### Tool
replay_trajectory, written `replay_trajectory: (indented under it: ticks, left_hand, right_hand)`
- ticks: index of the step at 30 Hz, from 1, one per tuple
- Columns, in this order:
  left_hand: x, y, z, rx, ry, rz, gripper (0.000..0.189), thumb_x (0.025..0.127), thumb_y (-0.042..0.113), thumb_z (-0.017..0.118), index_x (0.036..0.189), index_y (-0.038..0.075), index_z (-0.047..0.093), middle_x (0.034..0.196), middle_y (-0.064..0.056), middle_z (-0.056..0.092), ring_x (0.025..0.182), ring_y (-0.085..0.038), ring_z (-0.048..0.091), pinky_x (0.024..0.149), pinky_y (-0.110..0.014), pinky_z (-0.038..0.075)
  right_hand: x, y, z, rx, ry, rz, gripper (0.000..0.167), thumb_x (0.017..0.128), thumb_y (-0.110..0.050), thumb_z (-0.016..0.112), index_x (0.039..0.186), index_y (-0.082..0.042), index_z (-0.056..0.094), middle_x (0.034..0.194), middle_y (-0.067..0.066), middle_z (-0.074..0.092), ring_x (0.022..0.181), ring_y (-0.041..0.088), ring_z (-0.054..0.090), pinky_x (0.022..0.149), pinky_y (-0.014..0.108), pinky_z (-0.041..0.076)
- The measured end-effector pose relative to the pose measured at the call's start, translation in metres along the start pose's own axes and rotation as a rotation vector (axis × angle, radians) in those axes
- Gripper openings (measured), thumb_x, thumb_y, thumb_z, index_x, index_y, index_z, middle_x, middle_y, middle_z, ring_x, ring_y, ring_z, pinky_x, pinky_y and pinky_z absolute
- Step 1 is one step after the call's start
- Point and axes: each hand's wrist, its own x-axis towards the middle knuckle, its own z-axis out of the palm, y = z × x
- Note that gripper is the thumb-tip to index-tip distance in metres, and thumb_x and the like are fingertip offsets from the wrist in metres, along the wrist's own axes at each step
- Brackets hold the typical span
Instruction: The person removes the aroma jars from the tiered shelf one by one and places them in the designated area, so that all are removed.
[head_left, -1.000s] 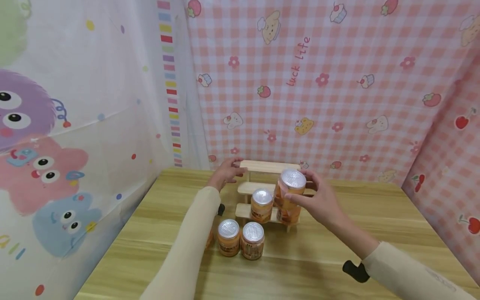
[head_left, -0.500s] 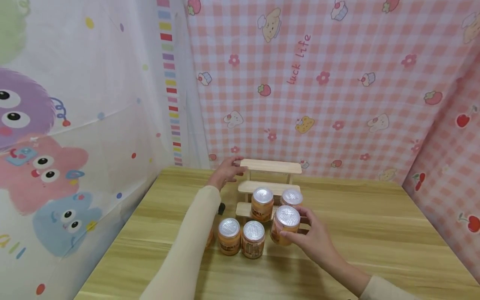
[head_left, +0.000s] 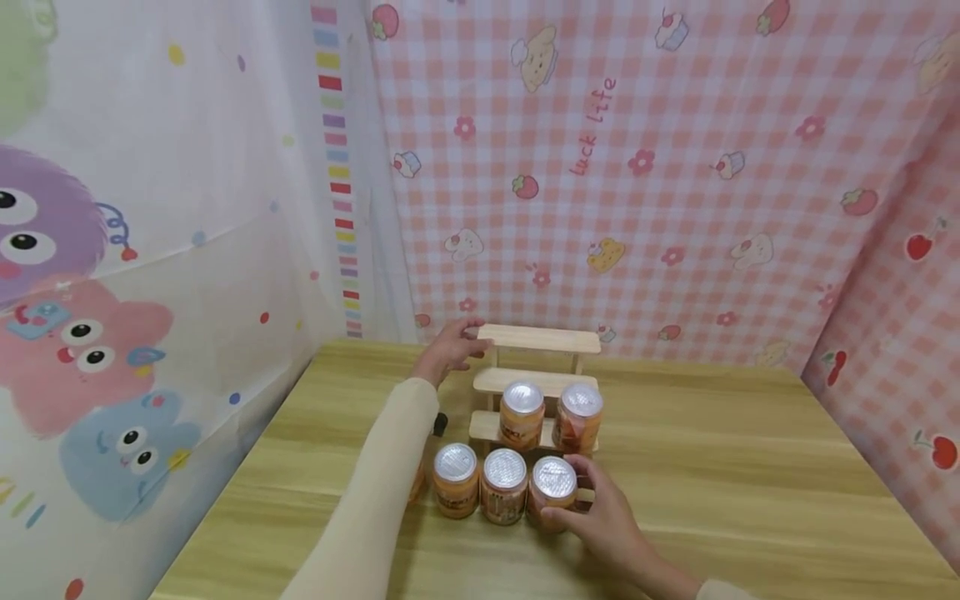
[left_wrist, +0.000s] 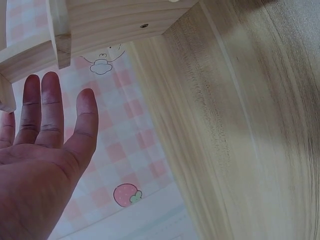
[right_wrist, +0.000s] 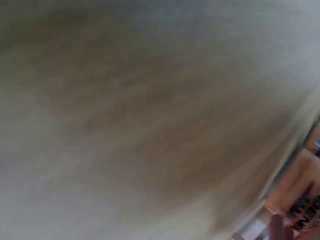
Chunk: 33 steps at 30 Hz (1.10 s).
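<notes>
My right hand (head_left: 609,523) grips an orange can with a silver lid (head_left: 553,479), thumb in front and fingers behind, at the right end of a front row of cans. Left of it stand a similar can (head_left: 504,487) and another (head_left: 456,483). Two more, a left can (head_left: 522,415) and a right can (head_left: 578,419), sit on the lowest step of a small wooden tiered shelf (head_left: 538,338). At the shelf's upper left end is my left hand (head_left: 453,348); the left wrist view shows its fingers (left_wrist: 52,107) extended, close to the wood.
A further can (head_left: 417,485) is mostly hidden behind the left sleeve (head_left: 375,492). The wood-grain table (head_left: 720,467) reaches back to a pink checked cloth (head_left: 645,200). Much of the right wrist view is blurred, with part of an orange label (right_wrist: 300,195) at its lower right.
My right hand has moved a can from in front of the shelf's right side down and toward me, into the front row. The left hand stays at the shelf's upper left.
</notes>
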Motion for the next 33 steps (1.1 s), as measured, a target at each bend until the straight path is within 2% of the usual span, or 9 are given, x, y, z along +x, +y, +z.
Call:
replay_trajectory:
  ticks: [5,8,10,12,15,19,24,28,33]
  left_hand:
    - [0.001,0.0,-0.001,0.015,0.003,0.007,0.061,0.097,0.02,0.067,0.15,0.011,0.039,0.141,-0.019,0.05,0.119,-0.034,0.057,0.101,-0.056,0.043]
    - [0.0,-0.001,-0.001,0.024,0.009,0.015,0.061,0.097,0.021,0.067,0.151,0.011,0.039,0.143,-0.019,0.05,0.119,-0.033,0.057,0.101,-0.055,0.043]
    - [0.0,-0.001,0.0,0.024,0.012,0.017,0.061,0.097,0.022,0.067,0.15,0.012,0.04,0.143,-0.019,0.049,0.119,-0.033,0.057,0.101,-0.054,0.043]
    - [0.0,-0.001,0.0,0.019,0.014,0.014,0.06,0.097,0.022,0.067,0.149,0.013,0.041,0.144,-0.018,0.049,0.119,-0.033,0.057,0.102,-0.055,0.043]
    - [0.001,-0.001,0.0,0.011,0.014,0.008,0.059,0.096,0.021,0.068,0.148,0.014,0.043,0.143,-0.018,0.049,0.119,-0.033,0.057,0.103,-0.055,0.042]
    - [0.001,-0.002,0.001,0.014,0.012,0.002,0.057,0.096,0.022,0.069,0.147,0.015,0.044,0.142,-0.017,0.051,0.119,-0.033,0.057,0.102,-0.055,0.043]
    - [-0.001,-0.002,0.001,0.015,0.01,-0.001,0.058,0.096,0.022,0.068,0.148,0.015,0.043,0.141,-0.017,0.052,0.12,-0.033,0.057,0.102,-0.056,0.042]
    - [0.0,0.0,0.002,0.014,0.006,0.013,0.059,0.097,0.022,0.067,0.149,0.013,0.041,0.141,-0.019,0.051,0.121,-0.035,0.056,0.104,-0.057,0.04]
    - [-0.001,0.001,0.001,0.012,0.002,0.01,0.058,0.097,0.021,0.066,0.149,0.013,0.041,0.141,-0.019,0.051,0.122,-0.036,0.055,0.103,-0.057,0.041]
  right_hand:
    - [0.006,-0.015,-0.02,-0.08,0.089,-0.032,0.06,0.079,-0.027,0.086,0.125,-0.003,0.055,0.116,0.01,0.061,0.106,0.025,0.058,0.086,0.037,0.054]
    - [0.021,-0.026,-0.037,-0.082,0.147,-0.067,0.058,0.086,-0.03,0.08,0.127,-0.001,0.051,0.12,0.014,0.057,0.108,0.027,0.056,0.09,0.042,0.051]
    - [0.034,-0.031,-0.048,-0.087,0.161,-0.072,0.064,0.087,-0.032,0.079,0.134,-0.001,0.048,0.126,0.016,0.055,0.112,0.029,0.054,0.093,0.046,0.049]
    - [0.048,-0.034,-0.057,-0.096,0.14,-0.064,0.074,0.086,-0.033,0.08,0.142,-0.002,0.043,0.133,0.018,0.052,0.119,0.032,0.051,0.098,0.052,0.045]
    - [0.064,-0.033,-0.064,-0.137,0.057,-0.059,0.088,0.082,-0.032,0.083,0.15,-0.003,0.034,0.142,0.022,0.047,0.128,0.038,0.046,0.102,0.056,0.041]
    - [0.078,-0.024,-0.06,-0.199,-0.042,-0.099,0.094,0.079,-0.025,0.086,0.152,-0.002,0.031,0.144,0.024,0.045,0.13,0.041,0.044,0.103,0.058,0.04]
    - [0.081,-0.016,-0.053,-0.238,-0.034,-0.121,0.087,0.079,-0.02,0.086,0.149,-0.002,0.038,0.136,0.023,0.052,0.121,0.04,0.053,0.096,0.052,0.048]
    - [0.082,-0.017,-0.053,-0.22,-0.002,-0.111,0.083,0.079,-0.017,0.086,0.148,-0.003,0.042,0.13,0.023,0.056,0.113,0.04,0.059,0.086,0.042,0.055]
    - [0.078,-0.02,-0.056,-0.177,0.007,-0.094,0.081,0.078,-0.019,0.087,0.146,-0.005,0.044,0.129,0.02,0.055,0.111,0.037,0.059,0.08,0.036,0.057]
